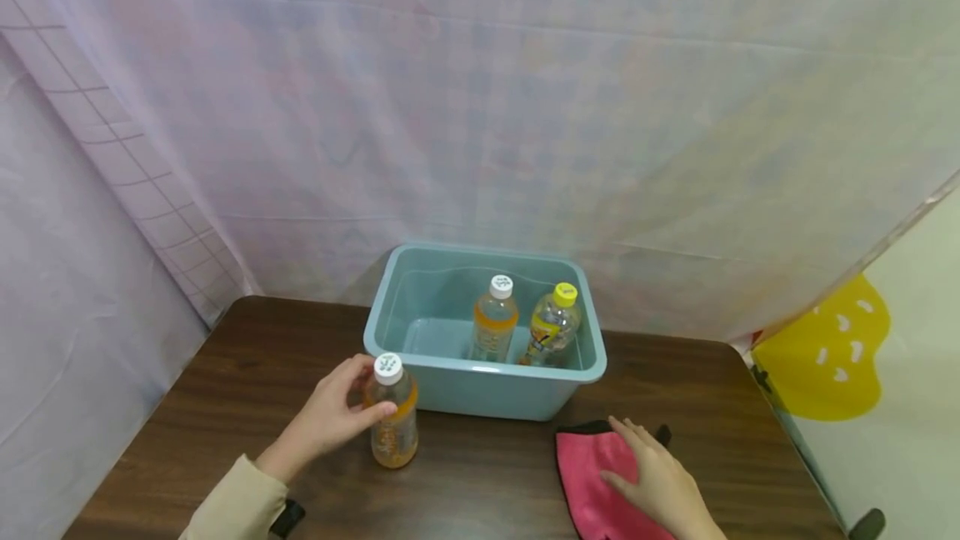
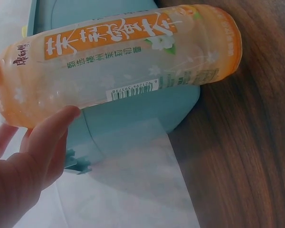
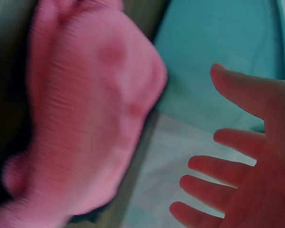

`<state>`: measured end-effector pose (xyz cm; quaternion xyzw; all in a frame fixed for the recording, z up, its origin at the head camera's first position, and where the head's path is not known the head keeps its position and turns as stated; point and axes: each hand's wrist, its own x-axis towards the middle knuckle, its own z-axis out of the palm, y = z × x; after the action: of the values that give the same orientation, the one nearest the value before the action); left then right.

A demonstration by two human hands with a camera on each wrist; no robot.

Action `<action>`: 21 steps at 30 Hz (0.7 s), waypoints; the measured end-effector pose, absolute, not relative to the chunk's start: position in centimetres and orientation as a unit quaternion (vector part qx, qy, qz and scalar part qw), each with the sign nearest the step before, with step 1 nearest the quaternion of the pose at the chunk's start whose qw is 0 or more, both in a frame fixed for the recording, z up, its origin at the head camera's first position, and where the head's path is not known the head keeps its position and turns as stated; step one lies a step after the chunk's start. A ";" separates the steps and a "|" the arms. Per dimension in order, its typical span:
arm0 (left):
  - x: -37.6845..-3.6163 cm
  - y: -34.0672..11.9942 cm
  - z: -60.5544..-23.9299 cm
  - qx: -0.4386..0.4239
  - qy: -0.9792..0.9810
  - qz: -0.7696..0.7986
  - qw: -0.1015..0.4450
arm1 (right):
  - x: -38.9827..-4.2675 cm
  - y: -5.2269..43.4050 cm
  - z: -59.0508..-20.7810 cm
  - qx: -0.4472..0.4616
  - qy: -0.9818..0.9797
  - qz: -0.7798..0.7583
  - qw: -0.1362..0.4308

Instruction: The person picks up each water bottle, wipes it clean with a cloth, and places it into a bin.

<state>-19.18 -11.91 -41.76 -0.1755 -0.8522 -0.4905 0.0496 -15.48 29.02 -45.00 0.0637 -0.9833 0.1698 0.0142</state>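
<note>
Fingers and thumb of my left hand [image 1: 341, 411] are around the upper part of a white-capped drink bottle [image 1: 394, 432]. It stands upright just in front of the light-blue plastic tub [image 1: 480, 390]; whether its base touches the table I cannot tell. The left wrist view shows the orange label of this drink bottle [image 2: 114, 61] and the thumb beside it. Over a pink cloth item with black edging [image 1: 588, 473], my right hand [image 1: 660, 477] has its fingers extended. In the right wrist view, a gap separates the fingers from the pink cloth item [image 3: 90, 109].
Inside the tub stand another white-capped bottle [image 1: 495, 327] and a yellow-capped bottle [image 1: 555, 323], which leans. The brown wooden table [image 1: 247, 382] backs onto a pale curtain [image 1: 450, 123]. A yellow patterned shape [image 1: 832, 357] is at the right.
</note>
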 end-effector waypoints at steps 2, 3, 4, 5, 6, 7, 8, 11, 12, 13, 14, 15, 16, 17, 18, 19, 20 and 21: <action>-19.2 -11.9 -41.8 -0.175 -0.855 -0.486 0.050 | -15.4 29.2 -45.9 0.058 -0.984 0.171 -0.010; -19.2 -11.9 -41.8 -0.175 -0.856 -0.483 0.051 | -15.4 29.2 -46.3 0.056 -0.984 0.170 -0.020; -19.2 -12.0 -41.8 -0.175 -0.857 -0.482 0.051 | -15.5 29.3 -46.7 0.056 -0.983 0.170 -0.028; -19.3 -12.0 -41.8 -0.175 -0.858 -0.480 0.052 | -15.5 29.3 -47.0 0.055 -0.983 0.170 -0.033; -19.3 -12.0 -41.9 -0.174 -0.860 -0.477 0.053 | -15.6 29.2 -47.4 0.051 -0.983 0.169 -0.041; -19.3 -12.0 -41.9 -0.173 -0.861 -0.476 0.053 | -15.6 29.2 -47.7 0.051 -0.984 0.167 -0.046; -19.3 -12.0 -41.9 -0.172 -0.861 -0.475 0.053 | -15.7 29.2 -48.0 0.052 -0.983 0.168 -0.048; -19.3 -11.9 -41.9 -0.172 -0.862 -0.474 0.052 | -15.8 29.2 -48.8 0.057 -0.981 0.175 -0.056; -19.3 -11.9 -41.9 -0.172 -0.862 -0.473 0.052 | -15.8 29.2 -49.1 0.058 -0.981 0.177 -0.060; -19.3 -11.9 -41.9 -0.173 -0.862 -0.473 0.051 | -15.8 29.3 -49.3 0.063 -0.981 0.176 -0.059; -19.4 -11.9 -42.0 -0.174 -0.862 -0.473 0.051 | -15.8 29.3 -49.6 0.066 -0.981 0.174 -0.060; -19.4 -11.9 -42.0 -0.175 -0.862 -0.473 0.052 | -15.9 29.4 -49.8 0.065 -0.981 0.172 -0.062; -19.4 -11.9 -42.0 -0.177 -0.862 -0.473 0.052 | -15.9 29.4 -50.0 0.065 -0.981 0.168 -0.065; -19.4 -11.9 -42.0 -0.178 -0.861 -0.473 0.052 | -15.9 29.3 -50.1 0.064 -0.982 0.164 -0.068; -19.4 -12.0 -42.0 -0.179 -0.861 -0.473 0.053 | -16.0 29.3 -50.2 0.063 -0.983 0.158 -0.072; -19.4 -12.0 -42.0 -0.179 -0.861 -0.472 0.054 | -16.1 29.3 -50.2 0.064 -0.984 0.153 -0.073; -19.4 -12.0 -42.1 -0.179 -0.861 -0.472 0.055 | -16.1 29.2 -50.3 0.062 -0.984 0.149 -0.076; -19.4 -12.0 -42.1 -0.178 -0.861 -0.472 0.055 | -16.2 29.1 -50.3 0.058 -0.984 0.147 -0.082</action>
<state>-19.43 -12.01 -42.07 -0.1785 -0.8614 -0.4722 0.0554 -16.22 29.14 -50.31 0.0581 -0.9840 0.1471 -0.0816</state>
